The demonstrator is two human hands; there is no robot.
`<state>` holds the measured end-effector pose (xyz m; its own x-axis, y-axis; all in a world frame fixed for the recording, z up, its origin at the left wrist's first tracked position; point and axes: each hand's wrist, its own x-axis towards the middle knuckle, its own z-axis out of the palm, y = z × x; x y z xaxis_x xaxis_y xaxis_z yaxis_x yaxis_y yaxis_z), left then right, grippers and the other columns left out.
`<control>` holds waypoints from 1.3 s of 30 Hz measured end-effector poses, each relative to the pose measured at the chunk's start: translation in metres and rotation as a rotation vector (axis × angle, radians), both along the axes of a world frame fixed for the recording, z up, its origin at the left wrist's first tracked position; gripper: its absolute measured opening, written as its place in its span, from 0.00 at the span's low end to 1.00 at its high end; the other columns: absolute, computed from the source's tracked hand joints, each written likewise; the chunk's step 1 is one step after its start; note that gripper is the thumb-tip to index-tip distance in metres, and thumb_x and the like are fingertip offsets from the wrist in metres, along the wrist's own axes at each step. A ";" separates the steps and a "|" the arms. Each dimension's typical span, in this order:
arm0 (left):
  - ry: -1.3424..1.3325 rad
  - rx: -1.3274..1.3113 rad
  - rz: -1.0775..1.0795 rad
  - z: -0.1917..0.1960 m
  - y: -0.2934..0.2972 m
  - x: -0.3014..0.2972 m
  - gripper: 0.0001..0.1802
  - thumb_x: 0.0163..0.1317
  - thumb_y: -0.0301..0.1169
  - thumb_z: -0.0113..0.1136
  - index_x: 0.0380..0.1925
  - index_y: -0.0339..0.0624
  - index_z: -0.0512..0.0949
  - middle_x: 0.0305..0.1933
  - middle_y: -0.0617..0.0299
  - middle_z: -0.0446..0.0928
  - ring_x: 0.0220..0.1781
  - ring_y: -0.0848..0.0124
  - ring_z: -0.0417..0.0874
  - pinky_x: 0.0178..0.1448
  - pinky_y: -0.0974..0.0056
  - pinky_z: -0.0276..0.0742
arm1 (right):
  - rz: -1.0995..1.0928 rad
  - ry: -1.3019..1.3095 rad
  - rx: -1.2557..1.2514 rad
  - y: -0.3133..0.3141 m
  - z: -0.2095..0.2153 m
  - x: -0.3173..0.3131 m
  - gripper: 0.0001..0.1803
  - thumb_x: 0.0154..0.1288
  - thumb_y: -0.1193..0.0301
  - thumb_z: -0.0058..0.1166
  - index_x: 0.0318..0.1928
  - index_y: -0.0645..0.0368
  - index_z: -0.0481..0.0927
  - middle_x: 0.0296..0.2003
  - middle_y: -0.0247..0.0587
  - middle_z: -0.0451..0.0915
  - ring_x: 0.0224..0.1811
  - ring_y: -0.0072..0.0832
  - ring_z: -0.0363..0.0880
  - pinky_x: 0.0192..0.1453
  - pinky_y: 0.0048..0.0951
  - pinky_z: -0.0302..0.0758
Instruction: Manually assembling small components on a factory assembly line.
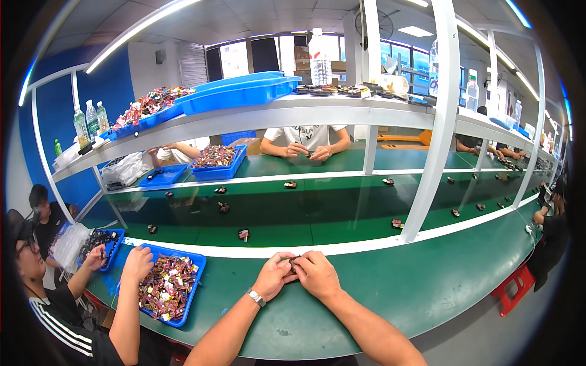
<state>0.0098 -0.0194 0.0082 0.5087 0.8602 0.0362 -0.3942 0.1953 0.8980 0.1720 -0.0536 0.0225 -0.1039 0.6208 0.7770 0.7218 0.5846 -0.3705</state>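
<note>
Over the green worktop (390,287), my left hand (273,276) and my right hand (318,276) meet, fingers closed around a small dark part (293,266). Most of that part is covered by my fingers, so its exact kind does not show. A metal-band watch (256,297) sits on my left wrist. To the left lies a blue tray (200,268) heaped with small red, white and yellow wired parts (166,287). A co-worker's hand (138,264) hovers at that tray's upper edge.
Beyond a white rail (293,247), small parts (244,234) lie scattered along a green conveyor belt (329,213). A white post (430,128) rises right of centre under an overhead shelf (256,116). Co-workers sit at left, opposite and at right. A red stool (513,290) stands at right.
</note>
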 end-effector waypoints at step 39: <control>0.240 0.133 0.225 -0.006 -0.003 0.013 0.08 0.71 0.25 0.51 0.48 0.41 0.71 0.45 0.60 0.81 0.44 0.75 0.83 0.45 0.68 0.81 | 0.136 0.360 -0.298 0.004 -0.006 0.004 0.11 0.59 0.77 0.60 0.44 0.62 0.82 0.39 0.42 0.80 0.33 0.32 0.83 0.38 0.29 0.80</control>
<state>0.0227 -0.0224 0.0024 0.3149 0.9473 0.0581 -0.1892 0.0026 0.9819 0.1757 -0.0496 0.0162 0.0434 0.8210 0.5692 0.4418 0.4953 -0.7480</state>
